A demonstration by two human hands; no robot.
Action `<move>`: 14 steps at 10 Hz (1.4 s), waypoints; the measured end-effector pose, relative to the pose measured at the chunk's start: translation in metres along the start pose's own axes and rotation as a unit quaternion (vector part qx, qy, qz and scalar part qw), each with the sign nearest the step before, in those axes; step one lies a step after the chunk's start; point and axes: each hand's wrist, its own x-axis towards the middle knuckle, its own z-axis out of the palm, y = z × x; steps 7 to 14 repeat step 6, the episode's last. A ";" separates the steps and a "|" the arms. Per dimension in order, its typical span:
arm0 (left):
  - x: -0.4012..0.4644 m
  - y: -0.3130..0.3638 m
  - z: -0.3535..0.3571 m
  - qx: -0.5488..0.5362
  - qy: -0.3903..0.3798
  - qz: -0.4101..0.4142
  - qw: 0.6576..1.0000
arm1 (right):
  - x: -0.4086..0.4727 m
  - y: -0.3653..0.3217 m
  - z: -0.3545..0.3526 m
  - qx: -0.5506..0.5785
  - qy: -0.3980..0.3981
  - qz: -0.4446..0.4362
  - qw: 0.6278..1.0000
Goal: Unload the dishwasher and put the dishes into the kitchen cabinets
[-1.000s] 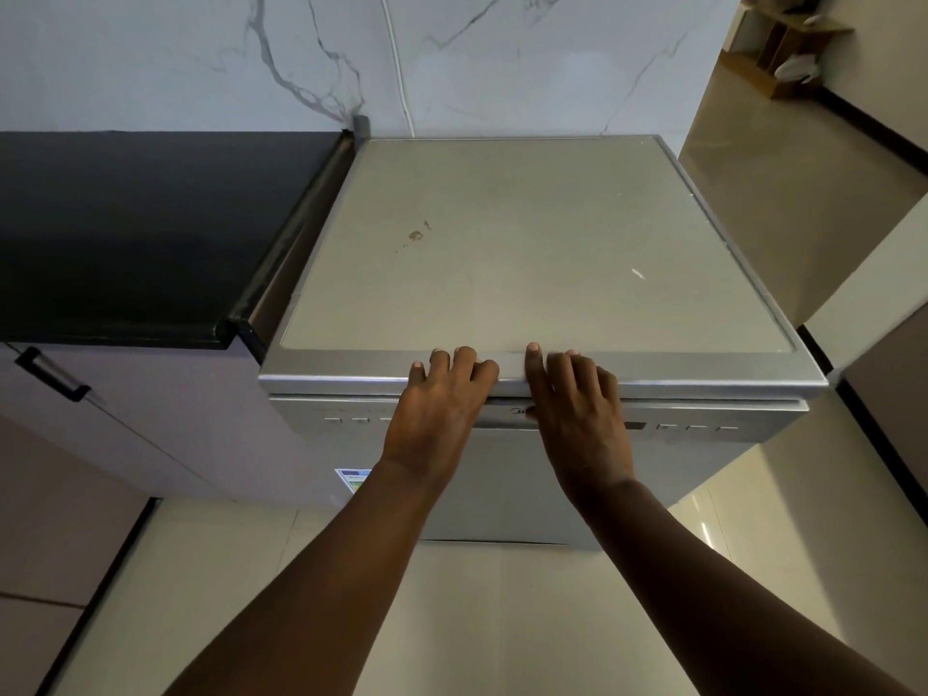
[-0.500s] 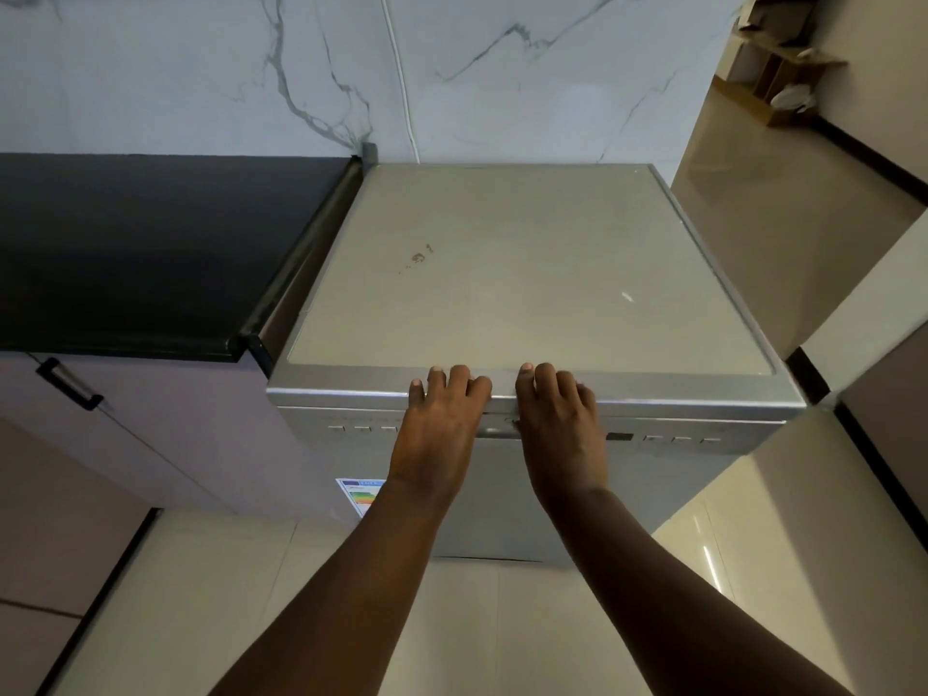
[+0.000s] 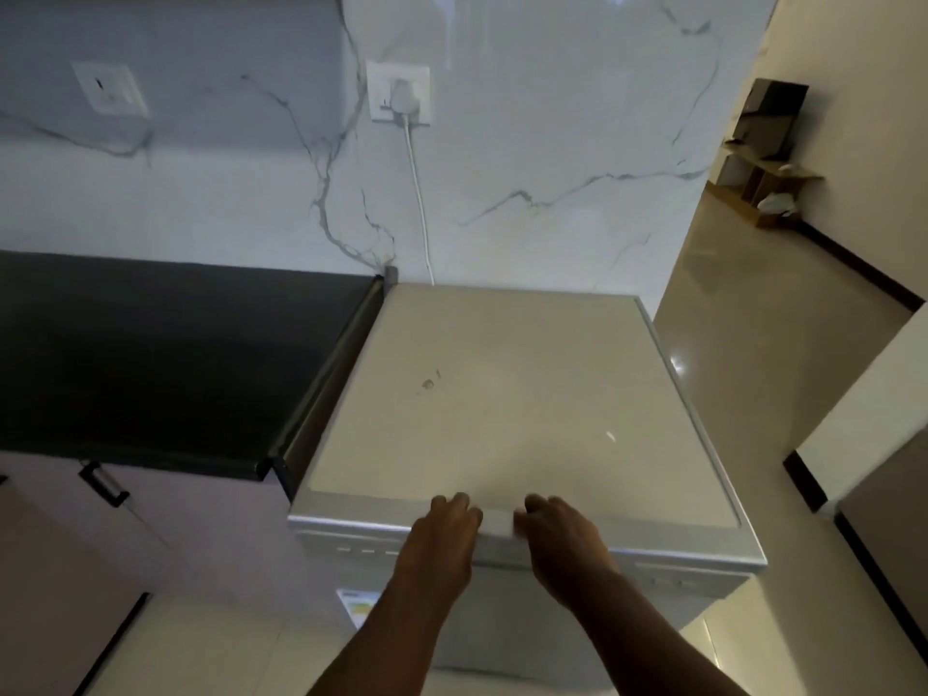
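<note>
Both hands, left (image 3: 444, 532) and right (image 3: 562, 537), still curl over the dishwasher (image 3: 502, 404) front edge at lower centre; the view has tilted up, door still closed, unloading not begun.

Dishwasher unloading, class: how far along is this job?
Done: nothing visible, no dishes are out. In hand: the left hand and right hand hold the top front edge of the dishwasher, apparently to open its door. Left: opening it, unloading, and filling the cabinets.
</note>
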 end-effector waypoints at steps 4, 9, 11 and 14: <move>0.063 -0.009 -0.010 0.045 -0.248 -0.007 0.968 | 0.032 -0.006 -0.022 -0.006 -0.162 -0.017 0.987; 0.100 -0.002 -0.056 0.034 -0.253 -0.017 0.967 | 0.085 0.020 -0.060 0.124 -0.303 0.033 0.944; 0.100 -0.002 -0.056 0.034 -0.253 -0.017 0.967 | 0.085 0.020 -0.060 0.124 -0.303 0.033 0.944; 0.100 -0.002 -0.056 0.034 -0.253 -0.017 0.967 | 0.085 0.020 -0.060 0.124 -0.303 0.033 0.944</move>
